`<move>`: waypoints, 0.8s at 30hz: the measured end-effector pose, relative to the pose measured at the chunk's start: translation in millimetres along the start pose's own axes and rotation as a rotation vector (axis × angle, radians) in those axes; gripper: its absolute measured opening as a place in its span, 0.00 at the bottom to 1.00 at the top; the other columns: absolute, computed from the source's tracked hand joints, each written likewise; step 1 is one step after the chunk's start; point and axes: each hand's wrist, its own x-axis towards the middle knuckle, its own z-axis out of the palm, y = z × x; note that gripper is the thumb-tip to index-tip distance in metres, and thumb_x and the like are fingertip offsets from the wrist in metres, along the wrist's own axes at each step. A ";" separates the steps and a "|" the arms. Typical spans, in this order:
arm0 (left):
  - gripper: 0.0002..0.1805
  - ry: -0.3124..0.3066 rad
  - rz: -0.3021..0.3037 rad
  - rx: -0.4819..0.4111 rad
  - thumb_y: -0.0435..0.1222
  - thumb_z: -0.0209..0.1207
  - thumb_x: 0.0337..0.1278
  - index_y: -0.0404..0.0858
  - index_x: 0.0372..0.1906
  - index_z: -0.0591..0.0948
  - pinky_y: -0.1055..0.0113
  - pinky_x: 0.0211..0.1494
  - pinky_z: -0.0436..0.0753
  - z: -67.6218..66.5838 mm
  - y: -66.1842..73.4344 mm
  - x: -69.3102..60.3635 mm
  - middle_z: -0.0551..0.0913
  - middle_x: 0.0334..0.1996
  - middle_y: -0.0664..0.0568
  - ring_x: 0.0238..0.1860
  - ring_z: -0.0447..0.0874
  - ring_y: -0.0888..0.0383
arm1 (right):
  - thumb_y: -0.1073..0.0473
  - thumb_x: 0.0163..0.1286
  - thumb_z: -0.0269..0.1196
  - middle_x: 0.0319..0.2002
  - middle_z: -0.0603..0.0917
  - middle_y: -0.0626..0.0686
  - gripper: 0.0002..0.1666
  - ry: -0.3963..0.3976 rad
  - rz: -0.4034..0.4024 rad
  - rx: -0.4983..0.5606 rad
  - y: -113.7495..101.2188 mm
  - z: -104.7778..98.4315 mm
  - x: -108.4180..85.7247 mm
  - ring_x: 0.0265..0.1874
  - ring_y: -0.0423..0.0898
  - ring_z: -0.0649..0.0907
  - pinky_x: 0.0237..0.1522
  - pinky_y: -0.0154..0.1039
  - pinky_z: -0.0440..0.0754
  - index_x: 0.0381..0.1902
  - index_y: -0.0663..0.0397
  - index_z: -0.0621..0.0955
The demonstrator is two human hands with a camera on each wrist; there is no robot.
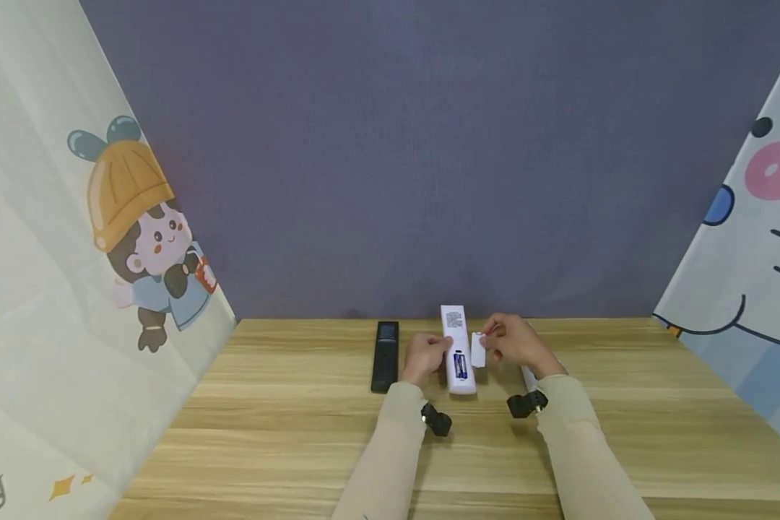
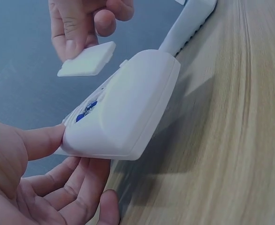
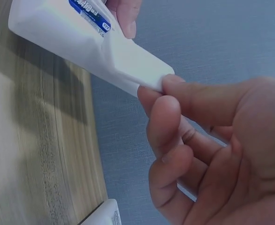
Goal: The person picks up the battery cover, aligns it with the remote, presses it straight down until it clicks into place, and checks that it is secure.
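Note:
A white remote (image 1: 456, 332) is held back side up by the left hand (image 1: 424, 357), thumb on one edge and fingers beneath. Blue batteries (image 1: 461, 365) lie in its uncovered compartment; they show in the left wrist view (image 2: 86, 111) and the right wrist view too (image 3: 91, 15). Between thumb and fingertips, the right hand (image 1: 515, 342) pinches a small white cover (image 1: 478, 351) just to the right of the remote. From the left wrist view, the cover (image 2: 87, 61) is apart from the remote (image 2: 128, 108), which is tilted above the wooden table.
A black remote (image 1: 385, 357) lies on the wooden table (image 1: 286, 419) left of the left hand. Another white object (image 1: 529, 377) lies partly hidden under the right forearm. Behind the table rises a grey-blue backdrop (image 1: 403, 159), with printed cloths at both sides.

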 end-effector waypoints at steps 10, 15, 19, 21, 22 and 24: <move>0.15 -0.001 0.008 -0.032 0.42 0.64 0.68 0.33 0.46 0.88 0.70 0.36 0.78 -1.4 -0.4 1.8 0.89 0.39 0.47 0.37 0.82 0.59 | 0.67 0.73 0.62 0.31 0.88 0.57 0.06 -0.023 -0.055 0.025 -5.8 -0.9 0.7 0.21 0.45 0.81 0.27 0.38 0.79 0.43 0.66 0.78; 0.15 -0.001 0.010 -0.055 0.41 0.63 0.69 0.33 0.48 0.88 0.70 0.38 0.78 -0.3 0.0 6.4 0.89 0.40 0.47 0.38 0.82 0.59 | 0.67 0.72 0.63 0.32 0.88 0.58 0.06 -0.038 -0.083 0.030 -5.3 -1.8 6.7 0.22 0.46 0.82 0.28 0.38 0.80 0.43 0.67 0.78; 0.15 0.006 0.013 -0.072 0.41 0.63 0.69 0.32 0.48 0.88 0.71 0.37 0.77 1.2 1.0 9.5 0.88 0.40 0.47 0.38 0.81 0.59 | 0.68 0.71 0.63 0.32 0.88 0.60 0.06 -0.046 -0.103 0.034 -4.8 -2.7 11.5 0.21 0.46 0.81 0.27 0.38 0.79 0.42 0.68 0.78; 0.15 0.014 0.021 -0.068 0.41 0.63 0.69 0.32 0.48 0.88 0.71 0.36 0.77 2.1 1.3 10.8 0.88 0.40 0.47 0.37 0.80 0.60 | 0.69 0.71 0.63 0.32 0.88 0.61 0.05 -0.050 -0.111 0.034 -4.5 -3.1 13.9 0.21 0.46 0.81 0.27 0.37 0.79 0.41 0.68 0.79; 0.15 0.018 0.024 -0.067 0.41 0.63 0.69 0.32 0.48 0.88 0.71 0.35 0.76 2.6 1.4 11.5 0.88 0.39 0.47 0.37 0.80 0.60 | 0.69 0.71 0.64 0.32 0.88 0.62 0.05 -0.055 -0.116 0.037 -4.4 -3.2 15.1 0.21 0.46 0.81 0.26 0.36 0.79 0.41 0.68 0.79; 0.15 0.026 0.026 -0.071 0.40 0.63 0.68 0.32 0.47 0.88 0.72 0.35 0.76 3.5 1.7 12.9 0.88 0.39 0.48 0.36 0.79 0.60 | 0.69 0.71 0.63 0.32 0.88 0.64 0.05 -0.065 -0.125 0.042 -3.9 -3.8 17.4 0.21 0.47 0.82 0.26 0.36 0.78 0.41 0.68 0.79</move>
